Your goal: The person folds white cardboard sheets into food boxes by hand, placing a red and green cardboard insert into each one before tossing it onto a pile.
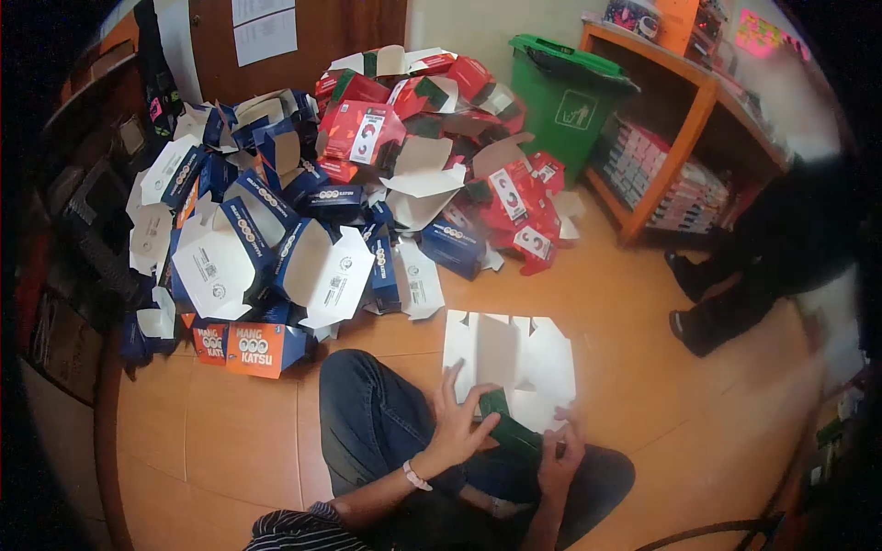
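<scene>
A partly folded cardboard box (551,363) stands over my crossed legs, its white inside facing up and a dark green panel (511,428) towards me. My left hand (455,424) grips its near left corner, thumb by the green panel and fingers along the white side. At the near right corner, my right hand (561,452) pinches the edge of the same box. The flaps at the far side stand open.
Blue folded boxes (335,204) and red ones (363,133) lie heaped on the floor ahead. Behind them stands a green bin (574,106), beside a wooden shelf (675,138) with stacked packs. At right, another person's dark-clothed legs (735,285) are near.
</scene>
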### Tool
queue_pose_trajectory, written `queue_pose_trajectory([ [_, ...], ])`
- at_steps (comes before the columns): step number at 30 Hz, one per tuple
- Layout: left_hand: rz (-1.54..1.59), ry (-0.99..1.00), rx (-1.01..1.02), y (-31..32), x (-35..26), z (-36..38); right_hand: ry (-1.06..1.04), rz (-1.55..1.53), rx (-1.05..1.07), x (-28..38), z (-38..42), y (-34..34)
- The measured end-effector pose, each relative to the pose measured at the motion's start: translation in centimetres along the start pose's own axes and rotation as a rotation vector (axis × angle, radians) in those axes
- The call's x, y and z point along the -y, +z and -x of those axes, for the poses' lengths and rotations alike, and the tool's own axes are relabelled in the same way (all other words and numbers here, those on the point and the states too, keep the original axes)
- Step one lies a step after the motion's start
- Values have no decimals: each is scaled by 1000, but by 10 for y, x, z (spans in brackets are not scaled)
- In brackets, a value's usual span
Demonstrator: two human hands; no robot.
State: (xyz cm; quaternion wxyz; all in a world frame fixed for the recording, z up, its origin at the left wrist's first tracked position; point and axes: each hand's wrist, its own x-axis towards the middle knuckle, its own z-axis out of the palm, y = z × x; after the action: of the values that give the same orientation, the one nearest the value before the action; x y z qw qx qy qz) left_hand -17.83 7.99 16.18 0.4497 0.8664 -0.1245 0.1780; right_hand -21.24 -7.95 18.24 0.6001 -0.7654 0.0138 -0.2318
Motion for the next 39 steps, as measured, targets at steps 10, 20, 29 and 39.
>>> queue_pose_trajectory([
  [10,314,186,237,-10,-25,-37,-218,98,-187,19,-23,9],
  [20,634,218,304,-34,-16,-53,-491,-25,55,37,-33,12],
  [29,153,577,280,-26,-5,-55,-334,-69,-11,14,-59,16],
  [39,-178,322,-291,-103,-44,-370,-26,-158,-388,-14,-62,-17],
])
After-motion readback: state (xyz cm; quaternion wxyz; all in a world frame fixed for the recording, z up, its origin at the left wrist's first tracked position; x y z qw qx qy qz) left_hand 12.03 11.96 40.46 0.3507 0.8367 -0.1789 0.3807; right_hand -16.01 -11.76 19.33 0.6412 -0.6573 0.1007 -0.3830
